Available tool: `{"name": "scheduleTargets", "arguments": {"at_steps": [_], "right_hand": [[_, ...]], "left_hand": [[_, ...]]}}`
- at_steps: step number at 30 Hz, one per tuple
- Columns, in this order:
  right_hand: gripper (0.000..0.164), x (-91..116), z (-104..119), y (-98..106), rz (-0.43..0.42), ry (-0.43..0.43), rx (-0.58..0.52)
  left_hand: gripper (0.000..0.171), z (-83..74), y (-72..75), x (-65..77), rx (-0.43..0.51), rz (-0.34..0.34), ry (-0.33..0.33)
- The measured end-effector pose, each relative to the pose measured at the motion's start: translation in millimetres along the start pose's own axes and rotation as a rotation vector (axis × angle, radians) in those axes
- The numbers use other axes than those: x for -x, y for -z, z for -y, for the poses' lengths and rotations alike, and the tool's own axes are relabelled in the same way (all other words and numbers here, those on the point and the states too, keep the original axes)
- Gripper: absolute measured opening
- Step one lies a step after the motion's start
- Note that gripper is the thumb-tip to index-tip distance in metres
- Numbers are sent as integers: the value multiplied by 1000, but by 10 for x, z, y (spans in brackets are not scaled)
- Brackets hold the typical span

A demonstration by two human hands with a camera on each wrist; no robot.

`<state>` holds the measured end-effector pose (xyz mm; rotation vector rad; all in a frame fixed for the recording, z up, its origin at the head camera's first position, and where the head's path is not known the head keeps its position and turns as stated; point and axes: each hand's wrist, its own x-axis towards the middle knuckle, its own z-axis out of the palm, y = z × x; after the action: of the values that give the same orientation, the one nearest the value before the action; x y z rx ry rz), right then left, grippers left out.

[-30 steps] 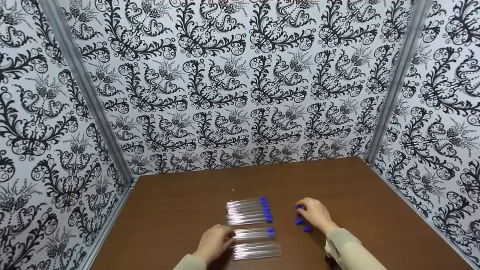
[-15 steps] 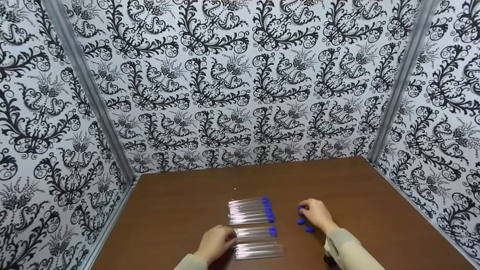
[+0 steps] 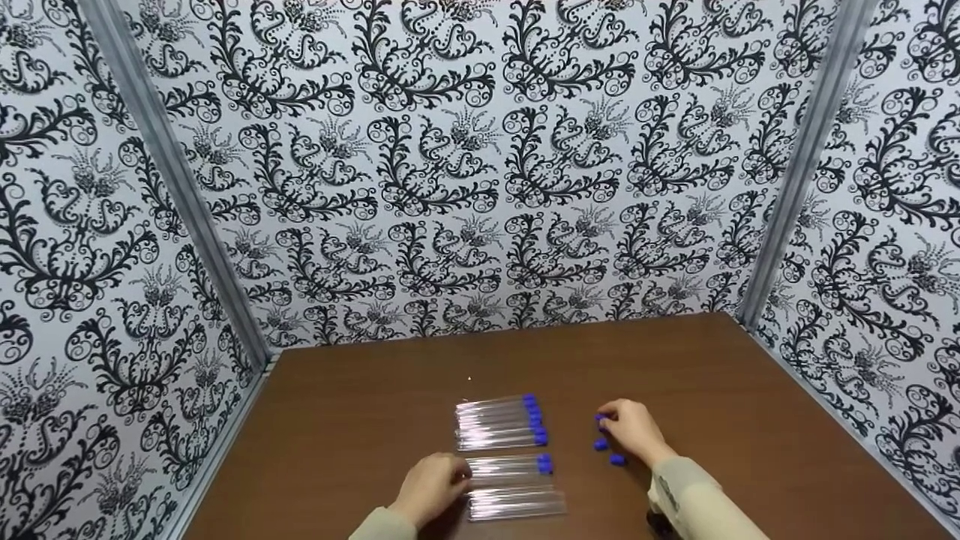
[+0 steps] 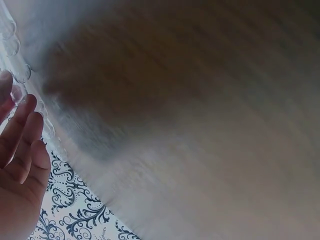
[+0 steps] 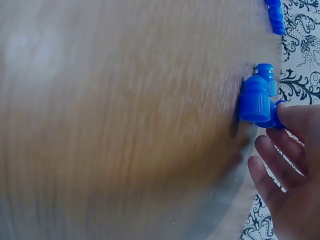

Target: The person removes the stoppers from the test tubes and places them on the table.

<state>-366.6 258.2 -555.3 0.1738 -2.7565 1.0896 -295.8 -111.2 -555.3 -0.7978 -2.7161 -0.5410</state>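
Note:
In the head view, my left hand is at the rounded left ends of the clear test tubes. Its thumb and forefinger pinch one tube's end, seen in the left wrist view. These nearer tubes lie flat, some with no cap and a pair with blue caps. My right hand pinches a small blue cap between thumb and forefinger, the other fingers spread. Two more loose blue caps are close by: a ribbed one in front and another behind it.
A row of capped test tubes lies further back on the brown table. Black-and-white patterned walls with grey metal corner posts enclose the table at the back and both sides.
The head view has shifted slightly. Both hands stay in nearly the same places, the left at the tube ends and the right at the blue cap.

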Motion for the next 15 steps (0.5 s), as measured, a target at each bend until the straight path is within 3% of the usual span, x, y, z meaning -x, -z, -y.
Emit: {"name": "scheduleTargets", "arguments": {"at_steps": [8,15], "right_hand": [[17,3,7,5,14,-10,1],[19,16,6,2,3,33,51]], "left_hand": [[8,-3,-15,-3,34,11,1],[9,13,-23,-24,39,5,10]]}}
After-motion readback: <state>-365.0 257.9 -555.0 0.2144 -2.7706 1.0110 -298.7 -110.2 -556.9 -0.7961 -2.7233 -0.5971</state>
